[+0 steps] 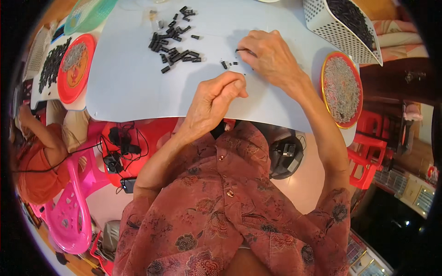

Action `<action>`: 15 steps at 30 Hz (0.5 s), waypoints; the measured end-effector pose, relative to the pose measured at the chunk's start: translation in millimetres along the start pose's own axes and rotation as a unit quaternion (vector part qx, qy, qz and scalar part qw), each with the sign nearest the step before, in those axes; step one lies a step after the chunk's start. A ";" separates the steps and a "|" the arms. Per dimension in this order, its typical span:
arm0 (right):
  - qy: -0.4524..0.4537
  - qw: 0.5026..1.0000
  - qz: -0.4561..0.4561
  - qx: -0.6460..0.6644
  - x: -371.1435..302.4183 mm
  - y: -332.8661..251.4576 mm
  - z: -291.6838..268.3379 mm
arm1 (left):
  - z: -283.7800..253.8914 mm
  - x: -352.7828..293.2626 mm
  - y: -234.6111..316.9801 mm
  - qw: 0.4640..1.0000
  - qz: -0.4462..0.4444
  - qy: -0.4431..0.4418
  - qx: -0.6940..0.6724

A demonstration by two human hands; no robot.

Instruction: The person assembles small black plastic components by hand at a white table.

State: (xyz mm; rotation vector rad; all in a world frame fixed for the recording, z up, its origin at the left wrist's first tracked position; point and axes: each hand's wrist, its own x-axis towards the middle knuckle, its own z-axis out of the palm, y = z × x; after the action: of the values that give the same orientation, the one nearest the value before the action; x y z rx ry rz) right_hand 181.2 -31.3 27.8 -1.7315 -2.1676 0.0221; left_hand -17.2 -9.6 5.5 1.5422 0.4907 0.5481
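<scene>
My left hand (215, 97) is closed over the near part of the pale table (129, 83), thumb pressed on curled fingers; whatever it may hold is hidden. Farther right, my right hand (272, 57) bends over the tabletop with its fingers together. A dark tip of a small black plastic part shows at those fingertips. Between the hands lie a short black cylinder (224, 65) and a few tiny black bits (235, 63). To the left of them is a loose pile of short black plastic cylinders (171, 39).
A red plate (360, 99) heaped with small silvery pieces stands at the right. Behind it, a white perforated basket (317, 20) holds many black parts. On the left are another red plate (64, 87), a green basket (92, 16) and a person in orange (43, 172).
</scene>
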 end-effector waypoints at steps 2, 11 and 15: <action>0.005 0.998 0.044 -0.036 0.9 -6.1 -1.9 | 0.3 -0.2 0.4 0.999 0.011 -0.001 -0.039; 0.042 0.990 -0.043 0.125 54.2 -35.0 26.1 | -24.5 -21.2 8.0 0.999 0.021 0.046 -0.016; -0.006 0.993 -0.068 0.100 64.6 -41.2 30.7 | -32.6 -25.5 4.2 0.997 0.026 0.073 -0.007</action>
State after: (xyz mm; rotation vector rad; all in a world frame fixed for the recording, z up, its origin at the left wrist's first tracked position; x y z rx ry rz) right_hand 122.0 26.1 26.4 -1.4765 -2.2037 0.2082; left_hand -57.5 0.3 9.3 1.5115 0.5592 0.7067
